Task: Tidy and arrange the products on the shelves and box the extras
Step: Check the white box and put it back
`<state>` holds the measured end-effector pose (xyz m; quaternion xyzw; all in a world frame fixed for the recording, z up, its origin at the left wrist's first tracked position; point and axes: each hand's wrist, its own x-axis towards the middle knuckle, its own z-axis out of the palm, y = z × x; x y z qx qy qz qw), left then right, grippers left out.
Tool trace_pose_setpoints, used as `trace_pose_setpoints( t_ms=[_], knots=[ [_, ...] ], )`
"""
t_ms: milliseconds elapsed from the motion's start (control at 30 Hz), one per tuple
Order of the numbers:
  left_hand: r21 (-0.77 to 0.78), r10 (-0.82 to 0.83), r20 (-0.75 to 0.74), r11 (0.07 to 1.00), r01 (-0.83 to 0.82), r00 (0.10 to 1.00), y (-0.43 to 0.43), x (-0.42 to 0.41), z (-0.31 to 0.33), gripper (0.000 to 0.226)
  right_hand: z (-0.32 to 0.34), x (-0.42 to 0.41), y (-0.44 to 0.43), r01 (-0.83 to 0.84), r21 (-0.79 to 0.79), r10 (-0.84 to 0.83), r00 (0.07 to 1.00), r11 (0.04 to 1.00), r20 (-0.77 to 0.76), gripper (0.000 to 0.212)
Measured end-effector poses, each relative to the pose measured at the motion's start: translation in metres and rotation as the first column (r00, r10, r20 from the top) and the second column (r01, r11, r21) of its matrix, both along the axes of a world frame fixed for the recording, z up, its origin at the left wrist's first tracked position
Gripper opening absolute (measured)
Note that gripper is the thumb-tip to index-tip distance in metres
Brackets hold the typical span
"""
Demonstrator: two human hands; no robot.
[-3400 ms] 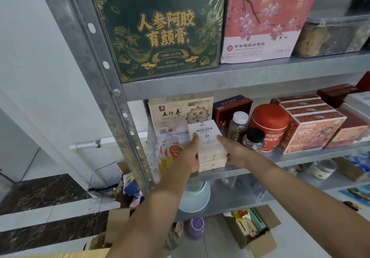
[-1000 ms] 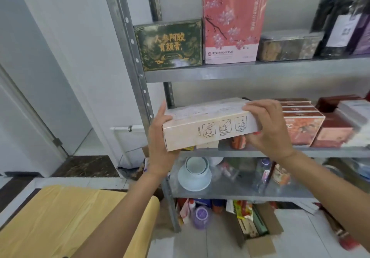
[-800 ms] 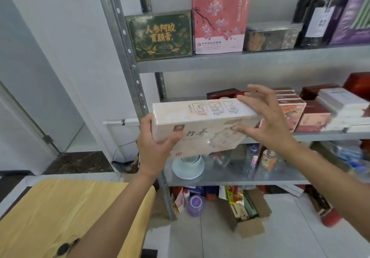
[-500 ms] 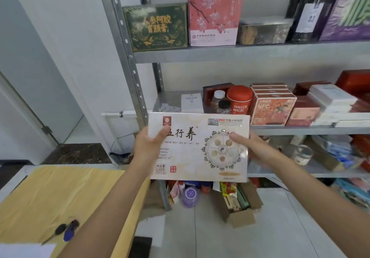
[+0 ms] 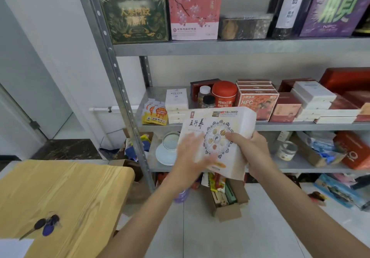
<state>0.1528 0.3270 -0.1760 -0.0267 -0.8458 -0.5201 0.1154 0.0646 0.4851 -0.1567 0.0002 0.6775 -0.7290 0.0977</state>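
Note:
I hold a flat cream gift box (image 5: 220, 129) with a round emblem in front of the metal shelves (image 5: 240, 46), tilted with its face toward me. My right hand (image 5: 248, 149) grips its right lower edge, thumb on the front. My left hand (image 5: 190, 157) lies blurred across the box's lower left face with fingers spread. On the middle shelf behind stand a stack of small white boxes (image 5: 176, 105), orange sachets (image 5: 155, 114), a red round tin (image 5: 224, 94) and red NFC boxes (image 5: 257, 101).
A wooden table (image 5: 66, 201) with keys (image 5: 47, 224) is at the lower left. An open cardboard box (image 5: 227, 203) with packets sits on the floor under the shelves. A bowl on a plate (image 5: 169, 147) is on the lower shelf. The top shelf holds a green box (image 5: 135, 18) and a pink box (image 5: 194, 7).
I took the cream box off the middle shelf, turned its face toward me and lowered it. It has now shifted right and tilted, and my left hand moved from its left edge onto its face.

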Motion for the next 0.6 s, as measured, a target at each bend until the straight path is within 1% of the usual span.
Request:
trace_pose_setpoints(
  t_ms=[33,67,100,133,167,233,300,333,367,433,467,500,533,567,600],
  knots=[
    [-0.069,-0.173,0.092,0.981,0.179,0.981,0.013,0.003,-0.008,0.090,0.003,0.000,0.001,0.027,-0.032,-0.027,1.000,0.999,0.015,0.021],
    [-0.195,-0.245,0.178,0.941,0.278,0.953,0.021,0.005,-0.017,0.112,0.007,0.000,0.002,0.036,-0.063,-0.034,0.999,0.997,0.035,0.022],
    [-0.324,-0.230,0.217,0.900,0.293,0.949,0.025,0.004,-0.023,0.126,0.010,-0.001,0.004,0.034,-0.091,-0.029,0.998,0.995,0.057,0.025],
    [-0.402,-0.171,0.195,0.884,0.238,0.966,0.027,0.002,-0.025,0.132,0.014,0.000,0.005,0.031,-0.112,-0.022,0.996,0.993,0.082,0.028],
    [-0.427,-0.110,0.117,0.892,0.150,0.987,0.030,-0.001,-0.026,0.131,0.017,0.001,0.006,0.029,-0.129,-0.015,0.994,0.991,0.105,0.030],
    [-0.367,0.006,-0.114,0.929,-0.047,0.994,0.041,-0.003,-0.023,0.113,0.019,0.002,0.006,0.011,-0.157,0.012,0.990,0.988,0.142,0.036],
    [-0.296,0.119,-0.300,0.932,-0.211,0.946,0.048,-0.005,-0.026,0.095,0.020,0.003,0.007,-0.052,-0.178,0.081,0.984,0.983,0.158,0.043],
    [-0.271,0.161,-0.353,0.925,-0.265,0.922,0.048,-0.007,-0.030,0.090,0.020,0.002,0.009,-0.101,-0.181,0.130,0.979,0.978,0.155,0.045],
    [-0.246,0.184,-0.368,0.926,-0.287,0.911,0.046,-0.007,-0.033,0.087,0.019,0.000,0.012,-0.157,-0.183,0.185,0.972,0.971,0.147,0.043],
    [-0.148,0.186,-0.307,0.959,-0.240,0.933,0.038,-0.007,-0.031,0.082,0.017,-0.002,0.018,-0.248,-0.156,0.270,0.953,0.956,0.135,0.039],
    [-0.075,0.179,-0.247,0.976,-0.203,0.952,0.031,-0.008,-0.028,0.081,0.014,-0.002,0.020,-0.273,-0.106,0.285,0.949,0.956,0.131,0.047],
    [-0.006,0.168,-0.183,0.985,-0.172,0.969,0.024,-0.007,-0.024,0.081,0.008,-0.005,0.022,-0.285,-0.036,0.288,0.952,0.958,0.108,0.066],
    [0.044,0.148,-0.126,0.989,-0.144,0.981,0.017,-0.006,-0.019,0.080,0.001,-0.010,0.026,-0.271,0.048,0.268,0.961,0.961,0.062,0.091],
    [0.077,0.129,-0.082,0.990,-0.122,0.988,0.008,-0.006,-0.015,0.078,-0.004,-0.015,0.031,-0.260,0.124,0.264,0.964,0.958,-0.021,0.109],
    [0.100,0.111,-0.044,0.989,-0.107,0.993,0.001,-0.005,-0.012,0.075,-0.005,-0.020,0.037,-0.269,0.180,0.293,0.948,0.946,-0.123,0.118]
  ],
)
